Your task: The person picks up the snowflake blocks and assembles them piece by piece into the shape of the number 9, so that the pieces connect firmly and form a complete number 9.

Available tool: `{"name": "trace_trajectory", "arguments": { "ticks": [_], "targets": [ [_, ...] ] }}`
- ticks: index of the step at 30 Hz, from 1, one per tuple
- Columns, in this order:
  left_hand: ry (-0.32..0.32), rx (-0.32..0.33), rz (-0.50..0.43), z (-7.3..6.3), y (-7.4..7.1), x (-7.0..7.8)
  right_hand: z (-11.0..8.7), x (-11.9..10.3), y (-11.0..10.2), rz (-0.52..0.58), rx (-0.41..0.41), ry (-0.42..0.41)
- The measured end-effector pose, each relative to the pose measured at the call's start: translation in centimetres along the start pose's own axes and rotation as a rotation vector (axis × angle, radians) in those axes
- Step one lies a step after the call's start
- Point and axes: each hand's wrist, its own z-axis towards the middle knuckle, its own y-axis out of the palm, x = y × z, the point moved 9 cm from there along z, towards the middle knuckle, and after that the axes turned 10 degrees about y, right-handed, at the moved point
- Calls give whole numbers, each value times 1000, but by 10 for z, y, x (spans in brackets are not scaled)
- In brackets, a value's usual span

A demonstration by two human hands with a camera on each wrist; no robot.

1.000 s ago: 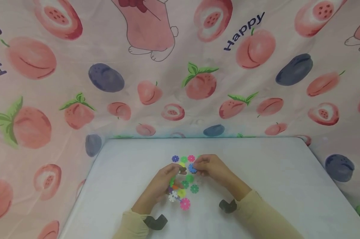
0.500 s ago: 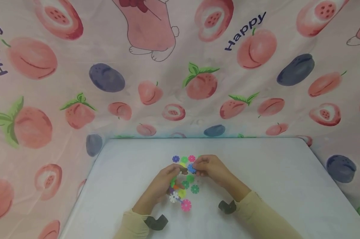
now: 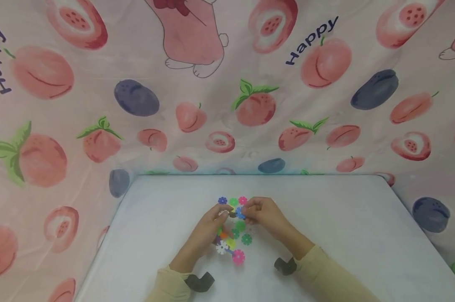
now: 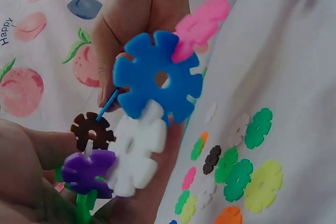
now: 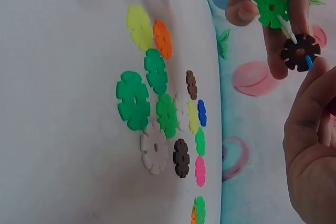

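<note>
Right fingers [image 3: 252, 209] pinch blue disc [image 3: 240, 212], left fingers [image 3: 221, 209] grip joined discs [image 4: 139, 156]; loose discs [image 5: 163, 108] on table [image 3: 318, 205] partly hidden

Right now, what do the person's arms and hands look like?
The left hand and right hand are bare, with no gloves. The sleeves are beige. A dark, bent piece sticks out beside each sleeve; I can't tell what it is.
</note>
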Motion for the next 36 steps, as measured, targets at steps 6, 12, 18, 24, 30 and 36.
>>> {"name": "trace_trajectory", "arguments": {
  "ticks": [6, 12, 18, 24, 30, 36],
  "targets": [
    [11, -17, 11, -1, 0, 10, -5, -6, 3, 10, 13, -70],
    [1, -17, 5, -2, 1, 9, -9, -7, 4, -14, 82, -73],
    [-22, -28, -17, -4, -2, 11, -6, -11, 6, -15, 54, -128],
    [-49, -73, -92, -5, -4, 8, -1, -13, 4, 68, -13, -138],
    [-22, -164, -190, -5, 4, 5, 1, -8, 3, 138, -30, -85],
    [-32, -187, -249, -5, 8, 2, 1, -3, 9, 153, -62, -51]
  ]
}}
